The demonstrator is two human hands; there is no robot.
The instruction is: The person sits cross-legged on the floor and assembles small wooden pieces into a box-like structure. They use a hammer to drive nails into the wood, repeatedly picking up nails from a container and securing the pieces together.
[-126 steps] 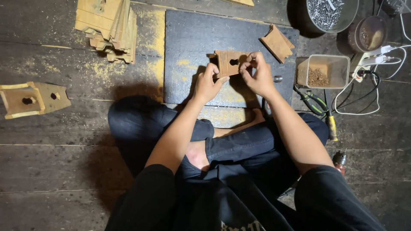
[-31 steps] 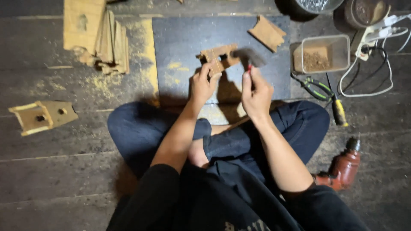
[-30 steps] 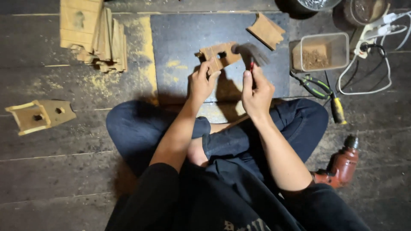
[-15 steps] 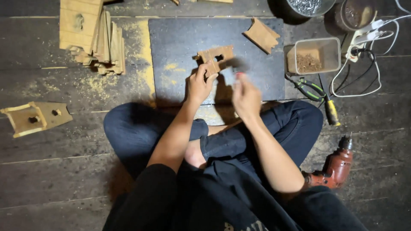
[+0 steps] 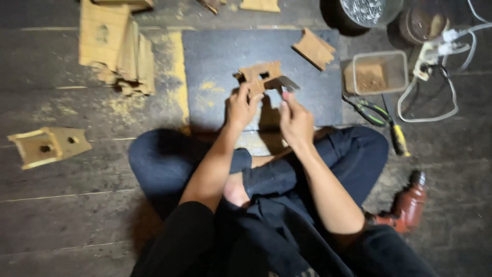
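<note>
I sit cross-legged on a dark wooden floor. My left hand (image 5: 242, 105) grips a small brown wooden piece with holes (image 5: 259, 76), held upright over a dark mat (image 5: 215, 61). My right hand (image 5: 294, 117) is closed around a small tool with a grey metal head (image 5: 288, 83). The head sits just right of the wooden piece, touching or nearly touching it. Whether it is a hammer or a blade I cannot tell.
On the mat lies a loose wooden part (image 5: 313, 48). A stack of wooden boards (image 5: 115, 46) is at far left, a wooden box with holes (image 5: 48, 146) at left. Right side: clear tub (image 5: 376, 74), pliers (image 5: 374, 114), screwdriver (image 5: 398, 139), red drill (image 5: 410, 202), white cable (image 5: 435, 48), metal bowl (image 5: 366, 10).
Earlier both hands held the wooden piece. The right hand let go and now holds the tool; it dropped back half a second ago and has come up to the piece again.
</note>
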